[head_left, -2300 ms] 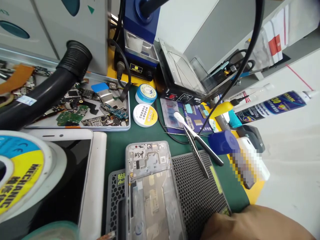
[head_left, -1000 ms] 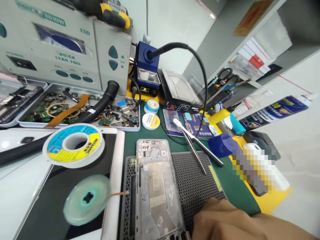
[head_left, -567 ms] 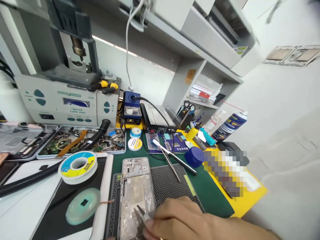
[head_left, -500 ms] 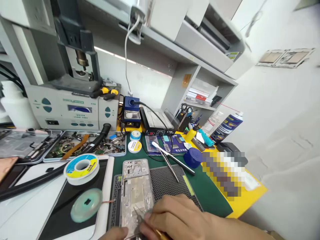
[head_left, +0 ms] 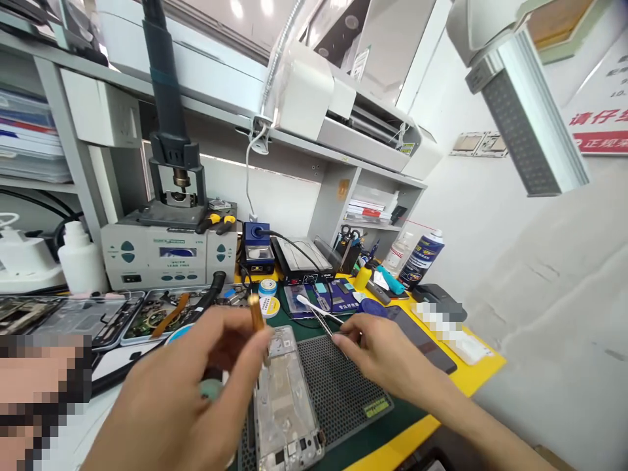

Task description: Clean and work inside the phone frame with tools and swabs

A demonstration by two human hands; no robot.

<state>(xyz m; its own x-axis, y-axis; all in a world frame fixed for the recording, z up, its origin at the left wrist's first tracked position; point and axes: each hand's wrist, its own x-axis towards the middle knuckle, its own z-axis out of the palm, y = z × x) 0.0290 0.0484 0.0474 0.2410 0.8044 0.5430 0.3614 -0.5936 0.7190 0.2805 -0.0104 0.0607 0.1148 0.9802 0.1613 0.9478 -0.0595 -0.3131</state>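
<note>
My left hand [head_left: 181, 392] pinches a slim tool with a gold-coloured handle [head_left: 255, 313] between thumb and fingers; its exact kind is not clear. The tool stands nearly upright in front of a bare phone frame [head_left: 287, 399], which lies on a dark perforated mat [head_left: 343, 376]. To the right, my right hand [head_left: 375, 343] has its thumb and fingers closed on the metal tweezers [head_left: 321, 320]. Close against the tweezers lies a white-tipped stick [head_left: 310, 303]. The left hand hides part of the solder-wire spool [head_left: 182, 332] and a round greenish disc [head_left: 210, 390].
Behind the hands stand a grey hot-air station [head_left: 147, 261], a soldering iron unit [head_left: 258, 245] and a black heating plate [head_left: 301, 258]. Opened phone parts [head_left: 167, 314] lie at left. A spray can [head_left: 422, 258] stands at right, and a lamp [head_left: 530, 118] hangs above.
The gold-handled tool has passed from my right hand to my left, away from the phone frame's surface. My right hand has moved up and right onto the tweezers. The view has tilted upward.
</note>
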